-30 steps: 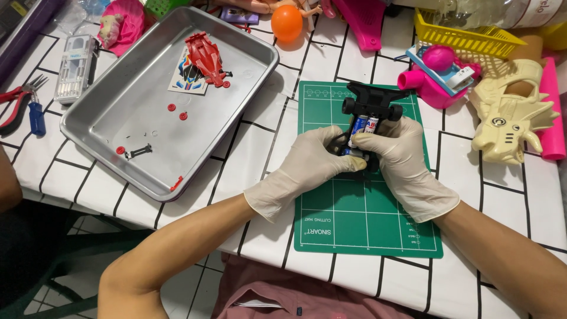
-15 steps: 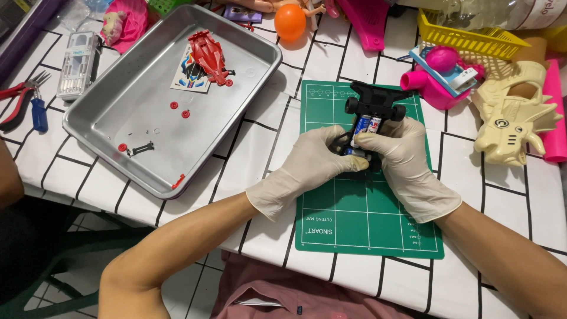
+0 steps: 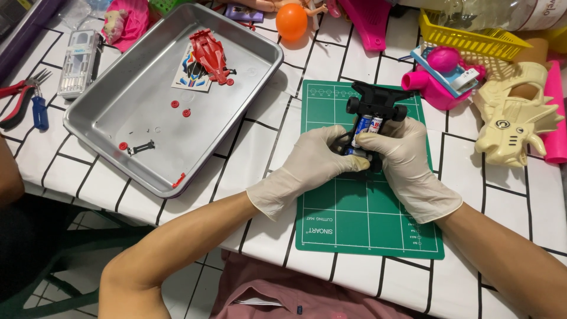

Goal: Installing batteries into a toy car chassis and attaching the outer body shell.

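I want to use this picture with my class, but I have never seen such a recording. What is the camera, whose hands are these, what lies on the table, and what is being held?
The camera sits on the person's head and looks down, so both arms are their own. The left hand and right hand, in pale gloves, together grip a small black toy car chassis with batteries in it, over a green cutting mat. To the left stands a metal tray holding a red car body shell and small red parts. Pliers lie at the far left; an orange ball and a yellow basket lie at the back.
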